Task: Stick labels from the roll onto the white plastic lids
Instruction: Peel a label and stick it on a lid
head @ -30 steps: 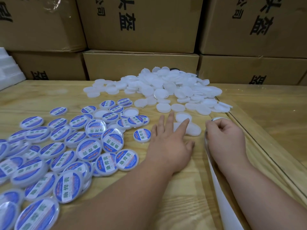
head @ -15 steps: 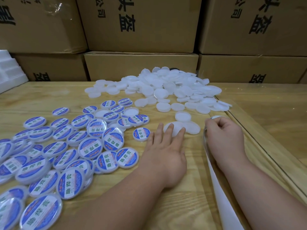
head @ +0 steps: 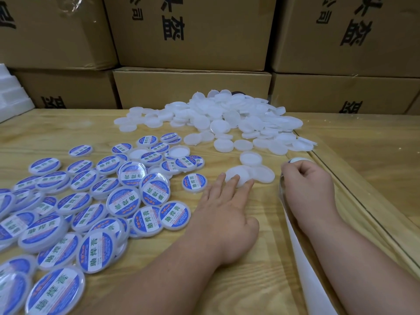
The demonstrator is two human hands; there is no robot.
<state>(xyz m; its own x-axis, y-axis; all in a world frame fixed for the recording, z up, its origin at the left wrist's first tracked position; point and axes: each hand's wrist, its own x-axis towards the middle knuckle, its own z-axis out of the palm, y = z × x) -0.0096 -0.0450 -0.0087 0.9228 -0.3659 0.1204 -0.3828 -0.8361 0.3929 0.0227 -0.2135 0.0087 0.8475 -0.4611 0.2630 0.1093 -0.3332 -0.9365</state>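
A heap of blank white plastic lids [head: 229,119] lies at the back middle of the wooden table [head: 56,133]. Several lids with blue and white labels [head: 122,201] are spread over the left. My left hand [head: 225,210] lies flat, its straight fingertips resting on a blank white lid [head: 236,175] that overlaps two others. My right hand [head: 306,187] is curled round the label strip near its end, where a round label [head: 297,159] peeks out above the knuckles. The white backing strip [head: 304,258] trails from that hand toward the bottom edge.
Stacked brown cardboard boxes [head: 191,37] wall off the back of the table. White foam pieces [head: 11,96] sit at the far left. A raised wooden edge [head: 354,201] runs diagonally along the right of the work area.
My left hand has drawn back toward me, dragging the blank lid under its fingertips away from the heap. My right hand has stayed in place on the strip.
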